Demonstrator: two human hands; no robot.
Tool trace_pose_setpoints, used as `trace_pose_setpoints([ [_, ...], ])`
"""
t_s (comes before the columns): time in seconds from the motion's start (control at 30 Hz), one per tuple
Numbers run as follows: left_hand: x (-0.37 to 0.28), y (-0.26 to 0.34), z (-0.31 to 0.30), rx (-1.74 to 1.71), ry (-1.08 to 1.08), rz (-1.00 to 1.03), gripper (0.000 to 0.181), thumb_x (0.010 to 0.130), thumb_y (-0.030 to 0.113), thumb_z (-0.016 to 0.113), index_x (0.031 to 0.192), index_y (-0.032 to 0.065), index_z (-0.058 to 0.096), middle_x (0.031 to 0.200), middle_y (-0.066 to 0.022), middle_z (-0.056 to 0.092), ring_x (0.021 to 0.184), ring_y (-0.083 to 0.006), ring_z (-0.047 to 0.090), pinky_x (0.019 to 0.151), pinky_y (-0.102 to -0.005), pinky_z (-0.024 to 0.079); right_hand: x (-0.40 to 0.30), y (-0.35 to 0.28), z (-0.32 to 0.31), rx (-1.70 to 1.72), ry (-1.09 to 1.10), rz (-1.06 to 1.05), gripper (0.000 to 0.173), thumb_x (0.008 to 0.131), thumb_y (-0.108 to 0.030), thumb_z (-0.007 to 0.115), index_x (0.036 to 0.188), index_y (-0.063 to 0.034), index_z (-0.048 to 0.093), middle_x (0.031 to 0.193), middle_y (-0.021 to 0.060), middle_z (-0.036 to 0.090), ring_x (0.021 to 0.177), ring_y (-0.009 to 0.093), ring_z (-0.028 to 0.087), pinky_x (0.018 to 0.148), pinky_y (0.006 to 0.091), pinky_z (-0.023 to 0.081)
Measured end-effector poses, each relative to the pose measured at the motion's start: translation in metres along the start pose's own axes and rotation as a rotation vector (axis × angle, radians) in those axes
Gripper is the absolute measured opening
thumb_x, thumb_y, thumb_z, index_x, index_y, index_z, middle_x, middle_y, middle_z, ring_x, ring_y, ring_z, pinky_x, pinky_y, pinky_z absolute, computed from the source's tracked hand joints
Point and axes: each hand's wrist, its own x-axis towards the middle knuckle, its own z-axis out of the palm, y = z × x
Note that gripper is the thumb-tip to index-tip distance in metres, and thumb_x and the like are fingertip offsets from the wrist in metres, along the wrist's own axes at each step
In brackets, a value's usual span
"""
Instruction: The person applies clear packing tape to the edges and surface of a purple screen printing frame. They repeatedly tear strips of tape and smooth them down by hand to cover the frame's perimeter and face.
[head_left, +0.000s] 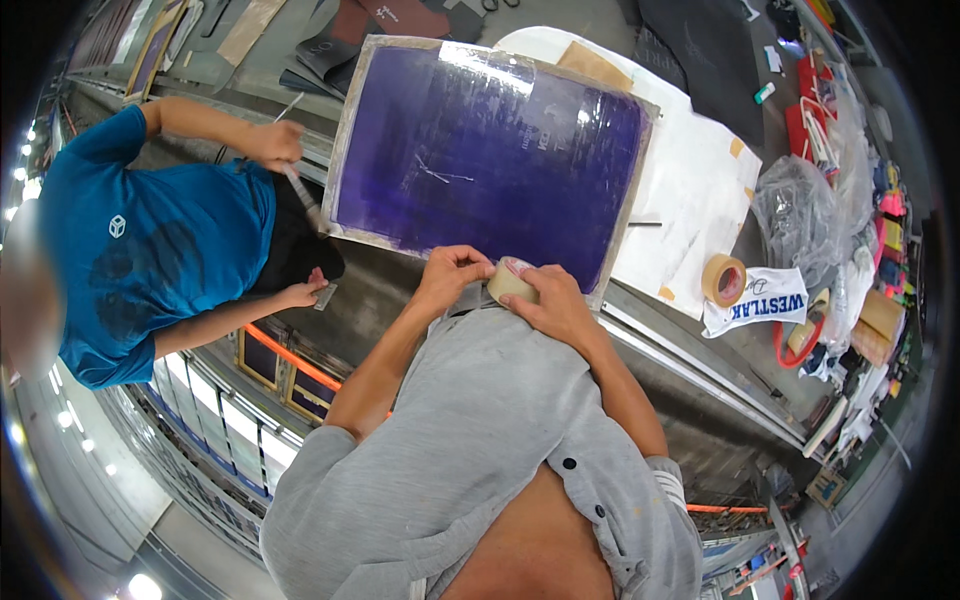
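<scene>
A roll of clear packing tape (510, 282) is held near my waist, in front of the near edge of a screen-printing screen (480, 165). My right hand (556, 301) grips the roll from its right side. At the roll's left edge, my left hand (454, 279) pinches with thumb and fingertips; any loose tape end is too small to make out. The screen has purple mesh in a pale, taped frame. Glossy strips lie across its far part, over pale lettering, and a few thin whitish marks show near its middle.
At left, a co-worker in a blue shirt (172, 240) holds a brush-like tool (301, 193) by the screen's corner. White sheeting (675, 180) lies under the screen's right side. Further right are a brown tape roll (724, 280), a printed white cloth (765, 300) and plastic bags (799, 210).
</scene>
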Motion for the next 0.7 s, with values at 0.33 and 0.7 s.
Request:
trace_pose_setpoints([
  [0.33,0.004,0.017,-0.012,0.007,-0.013,0.018,0.009,0.083,0.004,0.075,0.089,-0.0023,0.074,0.082,-0.0060,0.072,0.076,-0.0109,0.064,0.073,-0.0260,0.052,0.008,0.001,0.006,0.064,0.055,-0.036,0.043,0.083,-0.038,0.073,0.101,0.0011,0.070,0.092,0.0230,0.070,0.093,0.039,0.065,0.086,0.0465,0.050],
  [0.7,0.015,0.034,-0.026,0.138,0.032,0.089,0.007,0.080,0.003,0.075,0.085,-0.0016,0.075,0.078,-0.0056,0.072,0.071,-0.0106,0.062,0.069,-0.0259,0.050,0.015,-0.007,-0.008,0.094,0.046,-0.051,0.047,0.082,-0.038,0.075,0.109,0.0005,0.070,0.096,0.0212,0.069,0.094,0.037,0.063,0.086,0.0441,0.049],
])
